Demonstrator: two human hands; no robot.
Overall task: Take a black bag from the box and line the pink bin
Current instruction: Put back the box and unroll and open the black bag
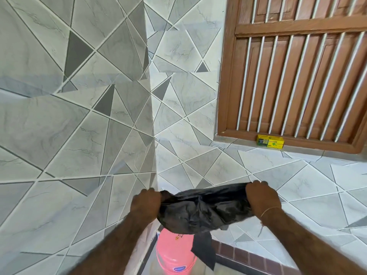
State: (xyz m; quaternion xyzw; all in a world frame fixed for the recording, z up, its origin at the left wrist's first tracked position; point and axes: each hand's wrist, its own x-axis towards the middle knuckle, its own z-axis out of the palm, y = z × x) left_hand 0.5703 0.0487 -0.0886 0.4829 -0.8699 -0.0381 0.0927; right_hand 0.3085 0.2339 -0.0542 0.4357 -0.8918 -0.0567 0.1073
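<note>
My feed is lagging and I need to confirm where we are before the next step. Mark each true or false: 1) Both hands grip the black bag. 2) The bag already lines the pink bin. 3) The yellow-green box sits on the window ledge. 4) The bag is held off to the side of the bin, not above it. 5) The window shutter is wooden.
1) True: the left hand and the right hand each hold an end of the black bag.
2) False: the bag is bunched between the hands, above the pink bin.
3) True: the box sits on the ledge.
4) False: it hangs over the bin.
5) True: the window shutter is brown wood.
</note>
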